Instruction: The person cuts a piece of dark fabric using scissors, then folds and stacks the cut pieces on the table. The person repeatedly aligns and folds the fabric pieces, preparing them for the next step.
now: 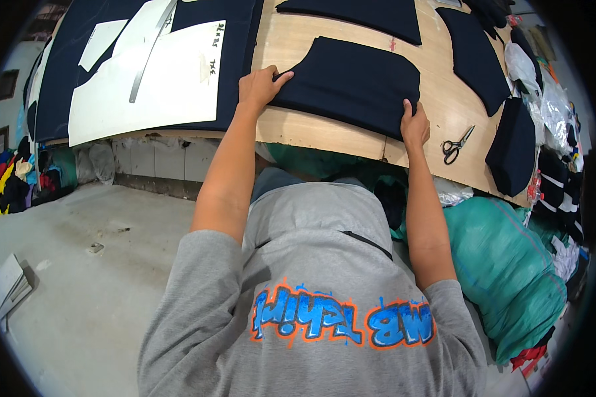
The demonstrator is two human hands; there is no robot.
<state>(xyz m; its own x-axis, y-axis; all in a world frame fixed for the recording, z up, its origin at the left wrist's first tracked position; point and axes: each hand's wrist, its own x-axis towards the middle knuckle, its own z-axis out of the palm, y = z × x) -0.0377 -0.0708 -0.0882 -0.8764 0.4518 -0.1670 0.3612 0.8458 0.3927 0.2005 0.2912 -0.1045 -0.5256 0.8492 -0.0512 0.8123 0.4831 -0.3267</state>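
Colours: mostly navy on tan.
Cut fabric panel point(351, 83) plain dark navy; plywood bench point(311, 129) light tan wood grain; paper pattern sheets point(155, 83) white; small scissors point(455, 144) black handles; big plastic sack point(510, 264) teal-green; person's T-shirt point(298, 278) grey with blue-orange print.

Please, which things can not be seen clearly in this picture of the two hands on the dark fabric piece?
Head view only:
- Left hand: its fingertips lie on the dark fabric piece; grip unclear.
- Right hand: fingertips curl over the piece's corner; grip unclear.
- Scissors: too small to tell blade state.
- White paper pattern: cut off by the top edge.
- Wooden table: its underside is blocked by the person's body.
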